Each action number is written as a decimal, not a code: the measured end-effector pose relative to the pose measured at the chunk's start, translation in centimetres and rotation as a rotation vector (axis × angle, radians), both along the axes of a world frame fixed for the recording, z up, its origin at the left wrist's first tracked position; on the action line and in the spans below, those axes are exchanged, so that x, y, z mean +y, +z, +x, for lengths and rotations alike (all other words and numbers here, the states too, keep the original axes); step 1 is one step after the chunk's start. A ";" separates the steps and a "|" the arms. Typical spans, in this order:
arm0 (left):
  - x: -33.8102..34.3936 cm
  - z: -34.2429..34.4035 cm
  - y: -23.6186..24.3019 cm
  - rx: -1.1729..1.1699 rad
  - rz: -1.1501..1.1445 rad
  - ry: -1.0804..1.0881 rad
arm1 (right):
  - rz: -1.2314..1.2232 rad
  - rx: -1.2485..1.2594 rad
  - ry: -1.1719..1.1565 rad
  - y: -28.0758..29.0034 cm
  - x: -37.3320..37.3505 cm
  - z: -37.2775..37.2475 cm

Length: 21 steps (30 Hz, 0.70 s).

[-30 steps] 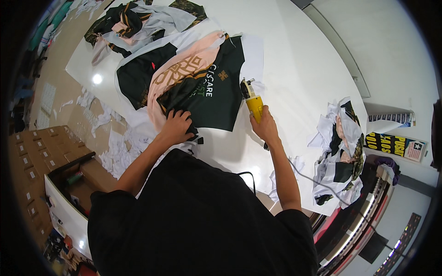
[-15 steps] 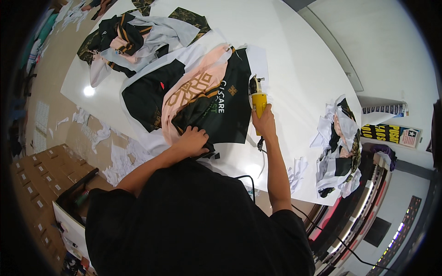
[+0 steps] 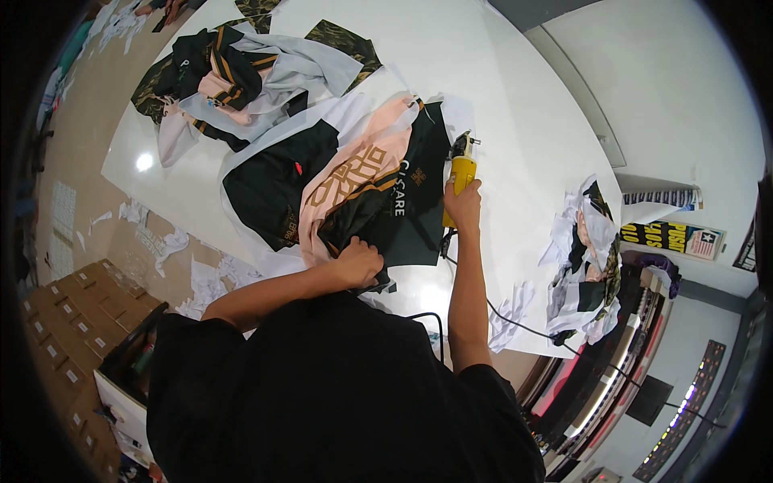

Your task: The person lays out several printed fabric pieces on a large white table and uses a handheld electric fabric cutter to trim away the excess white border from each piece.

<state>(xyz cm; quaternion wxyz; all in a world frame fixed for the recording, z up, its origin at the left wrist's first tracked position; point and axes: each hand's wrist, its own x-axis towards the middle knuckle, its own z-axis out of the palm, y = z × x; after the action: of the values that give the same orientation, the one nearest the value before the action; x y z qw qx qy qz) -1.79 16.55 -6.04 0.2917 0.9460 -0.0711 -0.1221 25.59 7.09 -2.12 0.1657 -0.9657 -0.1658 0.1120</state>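
Note:
My left hand (image 3: pixel 361 262) has its fingers curled into the lower edge of a dark green printed fabric piece (image 3: pixel 423 229), gripping it. A pink panel (image 3: pixel 354 177) with gold patterning lies across that layered fabric, over white pieces. My right hand (image 3: pixel 462 201) is wrapped round a yellow powered hand cutter (image 3: pixel 463 171), whose head points away from me beside the fabric's right edge, over white material. The cutter's dark cord runs down and rightward across the white table (image 3: pixel 515 113).
Mixed camouflage, pink and grey fabrics (image 3: pixel 282 72) are heaped at the back left. Another scrap pile (image 3: pixel 588 258) sits on the right. Cardboard boxes (image 3: pixel 80 338) stand lower left, beside paper scraps (image 3: pixel 173 245) on the floor. Another person's hand (image 3: pixel 146 10) shows at the far top left.
The fabric layers appear shifted down and right in the view. My left hand has moved right with them, its fingers more curled. My right hand and cutter sit slightly farther up and right.

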 end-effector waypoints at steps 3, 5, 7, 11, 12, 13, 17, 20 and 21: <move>0.1 0.6 0.6 0.060 -0.023 -0.005 | -0.002 -0.017 -0.030 -0.7 0.5 0.7; -0.6 1.9 0.6 0.026 0.051 0.017 | -0.003 -0.054 -0.056 -1.0 0.5 1.7; -1.7 3.9 0.4 -0.030 0.062 0.051 | 0.006 -0.065 -0.084 -1.3 0.1 2.6; -3.1 7.1 -0.4 -0.253 0.134 0.154 | -0.001 -0.057 -0.043 -0.5 -1.2 4.7; -3.4 7.5 -0.7 -0.317 0.200 0.177 | -0.010 -0.040 -0.009 -0.4 -2.1 4.9; -3.7 7.5 -0.6 -0.235 0.193 0.138 | -0.020 -0.023 0.018 -0.3 -3.6 4.9; -4.6 4.6 -0.7 -0.041 0.155 0.036 | -0.009 0.075 0.086 0.6 -10.1 2.7; -5.2 2.3 -0.4 0.030 0.102 0.031 | -0.028 0.046 0.122 0.8 -15.1 -0.5; -5.5 1.6 0.0 0.063 0.082 0.034 | -0.014 0.043 0.127 0.8 -16.6 -1.7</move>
<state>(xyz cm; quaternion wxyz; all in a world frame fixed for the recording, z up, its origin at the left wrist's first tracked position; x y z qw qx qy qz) -0.14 11.01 -6.06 0.2567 0.9540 -0.0406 -0.1496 23.88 -9.47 -1.27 0.1549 -0.9517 -0.2225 0.1441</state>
